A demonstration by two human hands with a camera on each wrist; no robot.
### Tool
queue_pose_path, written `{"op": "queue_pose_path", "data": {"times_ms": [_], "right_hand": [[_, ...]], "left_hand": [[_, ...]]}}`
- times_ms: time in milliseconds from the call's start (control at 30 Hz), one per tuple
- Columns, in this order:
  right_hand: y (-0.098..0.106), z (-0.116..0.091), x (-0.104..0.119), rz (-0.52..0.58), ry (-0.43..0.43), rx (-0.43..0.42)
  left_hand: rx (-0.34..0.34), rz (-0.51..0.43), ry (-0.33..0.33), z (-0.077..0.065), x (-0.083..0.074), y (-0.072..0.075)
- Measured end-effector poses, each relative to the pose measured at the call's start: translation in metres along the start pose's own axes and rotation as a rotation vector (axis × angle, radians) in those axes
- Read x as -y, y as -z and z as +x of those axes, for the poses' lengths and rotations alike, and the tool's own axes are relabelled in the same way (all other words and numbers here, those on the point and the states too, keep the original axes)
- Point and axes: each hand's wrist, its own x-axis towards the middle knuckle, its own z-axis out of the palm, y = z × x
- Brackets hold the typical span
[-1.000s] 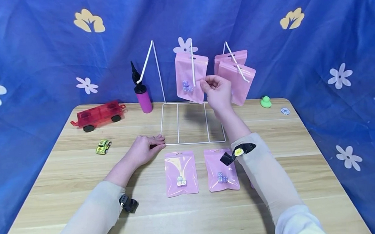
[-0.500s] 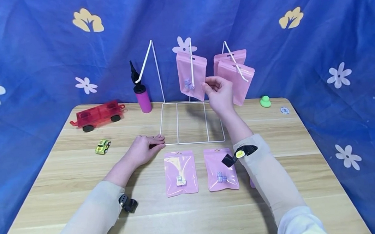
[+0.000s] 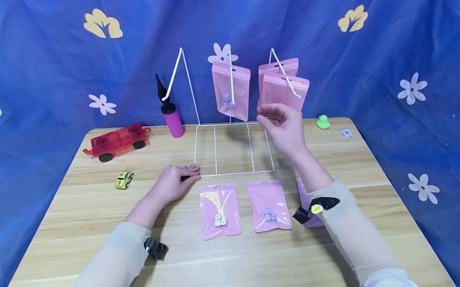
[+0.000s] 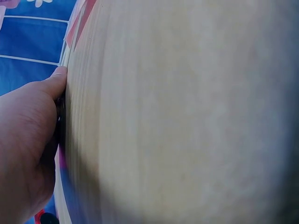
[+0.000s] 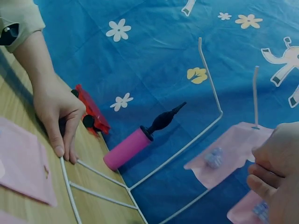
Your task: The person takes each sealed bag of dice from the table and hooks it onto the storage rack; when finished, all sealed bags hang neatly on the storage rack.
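Observation:
The white wire display rack (image 3: 239, 173) stands on the table, its prongs jutting forward. At the base's front left corner my left hand (image 3: 173, 182) pinches the wire between thumb and fingers. On the middle prong hangs a pink zip pouch (image 3: 241, 87) with dice inside. Two more pouches hang on the right prong, the front pouch (image 3: 276, 93) partly covered by my right hand (image 3: 285, 129). That hand is just right of the middle pouch, fingers loosely bent and holding nothing. The left prong (image 3: 173, 75) bears no pouch.
Before the rack lie a left pouch (image 3: 219, 202), a middle pouch (image 3: 269, 197) and a right one (image 3: 315, 221) partly under the right forearm. Around are a red toy wagon (image 3: 118, 140), toy car (image 3: 124, 179), magenta pump (image 3: 173, 124), green duck (image 3: 323, 122) and chip (image 3: 346, 132).
My right hand has let go of the middle hanging pouch and moved right and slightly down. The pouch hangs by itself on the prong. My left hand stays at the rack corner.

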Motion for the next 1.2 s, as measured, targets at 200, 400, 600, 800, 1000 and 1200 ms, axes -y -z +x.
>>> {"op": "queue_pose_path", "data": {"times_ms": [200, 400, 600, 800, 1000, 1200], "right_hand": [[0.028, -0.016, 0.001, -0.002, -0.002, 0.069], [0.059, -0.025, 0.001, -0.092, -0.050, 0.115], [0.096, -0.044, -0.005, -0.175, -0.129, 0.144], [0.128, -0.066, -0.010, -0.244, -0.210, 0.139], [0.160, -0.089, -0.023, -0.339, -0.272, 0.164], [0.185, -0.117, -0.032, -0.468, -0.406, 0.203]], "left_hand": [[0.001, -0.002, -0.002, 0.001, 0.003, -0.001], [-0.006, 0.012, 0.004, 0.002, 0.002, 0.002], [0.007, 0.007, 0.014, 0.003, -0.001, 0.002], [0.012, 0.005, 0.019, 0.004, -0.001, 0.002], [0.008, 0.013, 0.015, 0.005, -0.002, 0.003], [0.022, 0.009, 0.039, 0.004, -0.001, 0.003]]}}
